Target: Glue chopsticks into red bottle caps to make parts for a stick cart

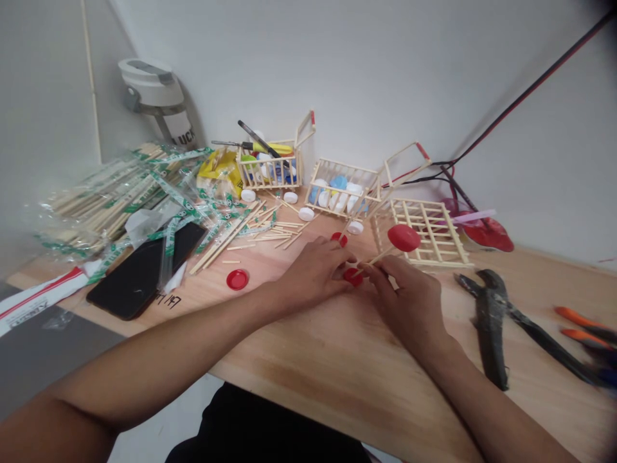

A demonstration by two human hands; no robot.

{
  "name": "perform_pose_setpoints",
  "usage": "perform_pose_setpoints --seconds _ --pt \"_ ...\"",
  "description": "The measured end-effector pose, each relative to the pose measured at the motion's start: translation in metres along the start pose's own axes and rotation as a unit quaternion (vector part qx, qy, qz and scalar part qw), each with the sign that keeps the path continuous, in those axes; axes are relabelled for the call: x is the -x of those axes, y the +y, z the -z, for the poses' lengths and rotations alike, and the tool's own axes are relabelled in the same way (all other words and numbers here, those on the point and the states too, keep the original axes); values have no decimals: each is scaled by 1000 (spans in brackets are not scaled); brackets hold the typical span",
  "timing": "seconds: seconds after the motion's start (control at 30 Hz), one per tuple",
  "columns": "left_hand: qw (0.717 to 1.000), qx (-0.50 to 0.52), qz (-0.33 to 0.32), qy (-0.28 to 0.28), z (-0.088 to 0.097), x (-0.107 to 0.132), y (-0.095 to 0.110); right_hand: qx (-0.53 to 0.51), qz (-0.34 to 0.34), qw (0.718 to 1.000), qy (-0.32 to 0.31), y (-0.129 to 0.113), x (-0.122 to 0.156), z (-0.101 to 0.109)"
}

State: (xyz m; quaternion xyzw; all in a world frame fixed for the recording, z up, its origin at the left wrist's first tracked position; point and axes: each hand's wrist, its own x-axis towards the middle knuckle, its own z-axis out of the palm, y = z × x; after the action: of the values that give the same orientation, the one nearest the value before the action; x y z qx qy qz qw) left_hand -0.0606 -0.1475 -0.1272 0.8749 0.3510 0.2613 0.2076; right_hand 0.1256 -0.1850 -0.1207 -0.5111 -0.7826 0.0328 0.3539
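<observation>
My right hand [409, 289] pinches a thin wooden stick [378, 256] that slants between two red bottle caps. The upper red cap [403, 238] sits at the stick's far end, above my knuckles. At the lower end, the other red cap [353, 276] is held by the closed fingers of my left hand [315, 270]. Just behind my left fingers is a further red cap [339, 239] with a stick rising from it. A loose red cap [237, 279] lies on the wooden table left of my left hand. My fingers partly hide the lower joint.
Two small stick carts [270, 168] holding caps stand by the wall, beside an upturned stick frame [429, 231]. Cut sticks [284, 233], wrapped chopsticks [110, 199], a phone [144, 273] and a tumbler [157, 96] lie left. Black pliers [490, 328] and an orange-handled tool [581, 326] are right.
</observation>
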Motion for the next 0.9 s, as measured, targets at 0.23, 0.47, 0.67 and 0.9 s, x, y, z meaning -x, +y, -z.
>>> perform_pose_setpoints --seconds 0.23,0.47,0.67,0.9 --pt "1000 17 15 18 2 2 6 7 2 1000 8 1 -1 -2" --pt "989 92 2 112 10 -2 19 -5 10 1000 11 1 0 -2" --pt "970 174 30 167 5 -6 27 8 34 999 15 1 0 -3" --pt "949 246 59 190 1 -11 31 5 26 1000 16 1 0 -3"
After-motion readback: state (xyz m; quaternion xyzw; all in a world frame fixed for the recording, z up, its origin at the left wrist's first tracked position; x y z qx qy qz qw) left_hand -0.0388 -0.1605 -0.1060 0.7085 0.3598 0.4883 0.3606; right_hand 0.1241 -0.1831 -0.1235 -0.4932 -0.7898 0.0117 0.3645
